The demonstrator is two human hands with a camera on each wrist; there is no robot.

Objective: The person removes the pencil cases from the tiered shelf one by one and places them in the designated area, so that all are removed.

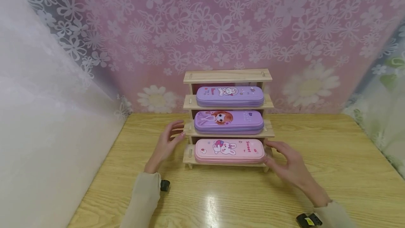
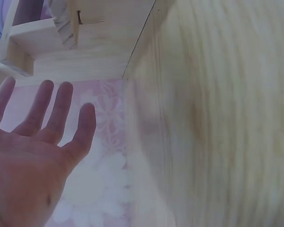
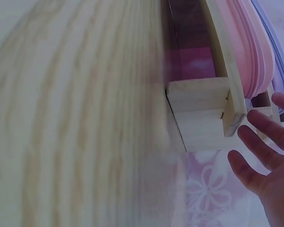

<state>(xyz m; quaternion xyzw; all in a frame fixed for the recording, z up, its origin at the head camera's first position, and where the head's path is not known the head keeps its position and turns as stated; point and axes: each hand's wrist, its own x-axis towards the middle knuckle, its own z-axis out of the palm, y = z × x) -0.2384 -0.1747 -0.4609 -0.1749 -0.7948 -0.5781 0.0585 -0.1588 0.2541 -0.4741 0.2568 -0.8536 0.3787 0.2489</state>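
A small wooden tiered rack (image 1: 227, 75) stands at the back of the table and bears three zipped pencil cases. The lowest is a pink pencil case (image 1: 229, 150) with a rabbit and the word "Sweet". Above it lies a purple pencil case (image 1: 238, 120) with a red-haired girl, and higher up a lilac pencil case (image 1: 242, 96) with a rabbit. My left hand (image 1: 166, 143), fingers spread, is beside the rack's left side. By the pink case's right end is my right hand (image 1: 291, 164), its fingers apart in the right wrist view; whether its fingertips touch the case I cannot tell.
The wood-grain table (image 1: 190, 200) runs up to a pink flowered curtain (image 1: 221, 27) just behind the rack. A white panel (image 1: 47, 115) borders the left side, and a pale leaf-patterned sheet (image 1: 386, 122) the right. Black wrist devices (image 1: 165, 185) sit under both sleeves.
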